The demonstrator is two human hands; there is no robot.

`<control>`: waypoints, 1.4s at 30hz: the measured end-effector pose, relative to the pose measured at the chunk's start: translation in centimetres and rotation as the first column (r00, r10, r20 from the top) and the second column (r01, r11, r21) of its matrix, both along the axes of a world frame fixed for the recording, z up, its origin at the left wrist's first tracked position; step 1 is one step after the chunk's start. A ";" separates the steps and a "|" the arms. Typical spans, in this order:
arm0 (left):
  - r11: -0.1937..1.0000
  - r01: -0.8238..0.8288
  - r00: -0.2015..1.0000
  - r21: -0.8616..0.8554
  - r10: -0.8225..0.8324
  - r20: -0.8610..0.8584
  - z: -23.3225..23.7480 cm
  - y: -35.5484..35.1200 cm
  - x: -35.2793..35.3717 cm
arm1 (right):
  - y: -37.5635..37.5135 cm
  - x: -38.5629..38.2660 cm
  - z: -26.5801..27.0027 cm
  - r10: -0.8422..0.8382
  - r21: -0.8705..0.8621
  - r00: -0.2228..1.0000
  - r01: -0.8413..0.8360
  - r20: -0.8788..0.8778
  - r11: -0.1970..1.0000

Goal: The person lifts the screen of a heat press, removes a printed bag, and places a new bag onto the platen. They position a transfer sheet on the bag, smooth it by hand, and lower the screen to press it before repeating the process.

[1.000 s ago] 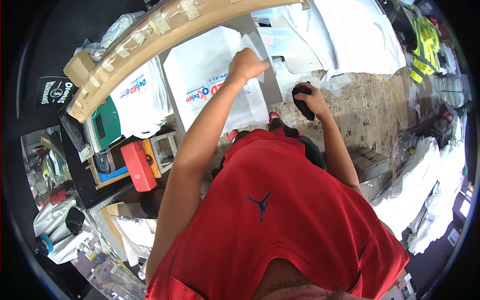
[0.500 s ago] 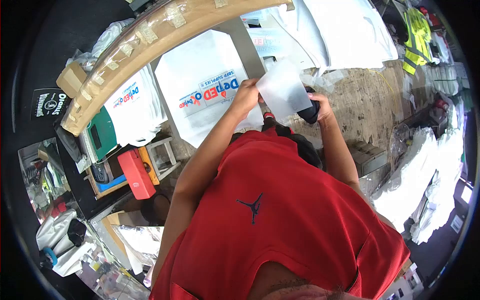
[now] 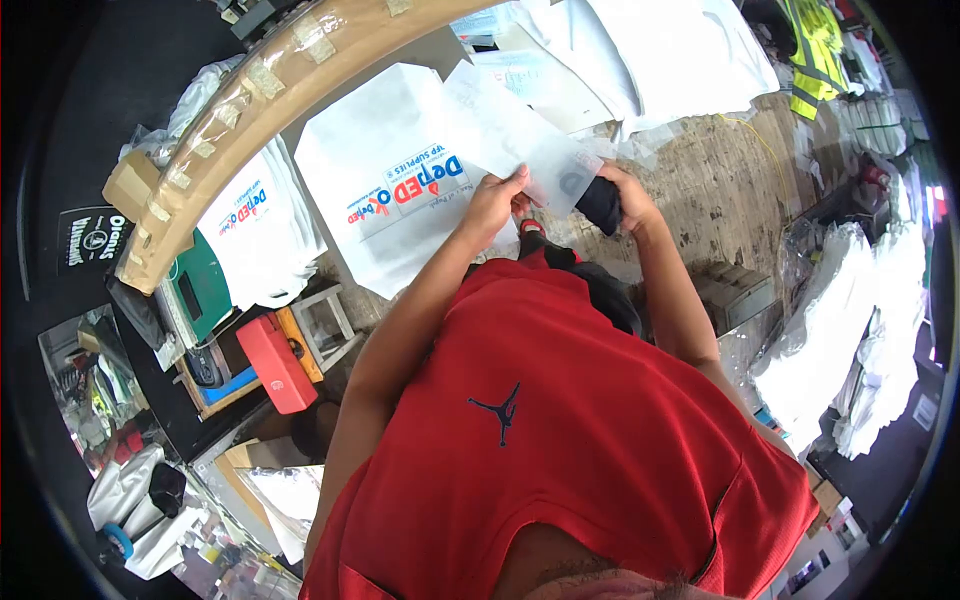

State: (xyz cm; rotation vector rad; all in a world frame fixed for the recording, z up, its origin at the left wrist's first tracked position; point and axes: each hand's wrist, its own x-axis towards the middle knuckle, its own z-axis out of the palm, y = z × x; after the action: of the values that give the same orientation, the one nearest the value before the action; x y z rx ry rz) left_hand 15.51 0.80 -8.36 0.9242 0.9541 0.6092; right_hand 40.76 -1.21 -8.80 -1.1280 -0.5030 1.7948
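Observation:
My left hand (image 3: 492,208) is closed on the near left edge of a translucent film sheet (image 3: 520,130). My right hand (image 3: 628,197) grips a bunched black cloth (image 3: 600,206) and also touches the sheet's right corner. The sheet slants up and away, overlapping a white printed bag (image 3: 350,150) with red and blue lettering, which lies flat on a grey board beyond my left hand. Faint dark marks show at the sheet's lower right end. The fingertips under the sheet are partly hidden.
A long taped brown cardboard roll (image 3: 230,115) arches over the left side. A stack of printed white bags (image 3: 260,235), a green device (image 3: 200,285) and a red box (image 3: 277,365) stand left. White sheets (image 3: 680,60) lie at the back; plastic-wrapped white bundles (image 3: 820,330) are at the right.
The sheet has swung down and left, now stretching over the printed bag's right side. My right hand and the black cloth have moved slightly left. The view has shifted a little.

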 end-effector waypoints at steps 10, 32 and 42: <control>0.847 0.433 0.815 0.307 -0.223 -0.534 0.9 -2.9 -0.8 | -4.3 7.6 -3.6 0.196 -0.029 0.743 -0.231 0.640 0.973; 0.590 0.412 0.398 0.694 0.568 -0.720 -2.7 -7.3 -6.5 | 3.0 6.7 -7.9 0.495 -0.175 0.490 -0.561 0.718 0.809; 0.651 0.389 0.380 0.652 0.531 -0.757 -1.6 -7.3 -7.2 | 15.9 1.1 -8.4 -0.259 0.258 -0.377 -0.055 0.889 0.965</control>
State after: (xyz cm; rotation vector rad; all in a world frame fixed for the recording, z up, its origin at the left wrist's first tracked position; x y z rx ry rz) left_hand 8.29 -6.51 -9.91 2.1969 1.8620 0.5411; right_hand 41.88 14.70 -17.15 -2.3209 -1.4597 -0.1101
